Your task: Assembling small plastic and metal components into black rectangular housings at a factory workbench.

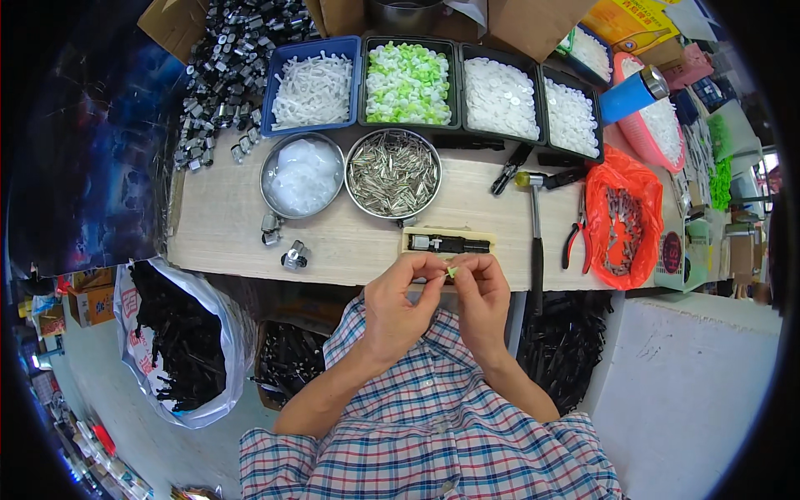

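A: Between my two hands, what do you see?

B: At the near edge of the counter [217, 225], I see a small green piece [452, 272]. My left hand [400, 304] and my right hand [482, 292] are both closed on it, fingertips pinching from each side, so the hands almost touch each other.

A: What is just behind the hands?

B: A small pale wooden block [448, 242] with a black cylindrical part [447, 244] lying in it, just beyond my fingers. To the right of it lies a hammer [535, 225] with its handle pointing to me, then red-handled pliers [573, 237] and an orange plastic bag [627, 218] with dark parts inside.

A: And further back?

B: Two round metal bowls: one with silver metal pins [393, 173], one with clear white pieces [302, 175]. Behind them is a row of trays: a blue tray [312, 87] with white parts, a black tray [408, 83] with green and white caps, and more black trays [533, 100] with white pieces. On the far left is a heap of small metal clips [223, 67].

A: Below the counter?

B: A big bag [179, 342] of black parts on the left.
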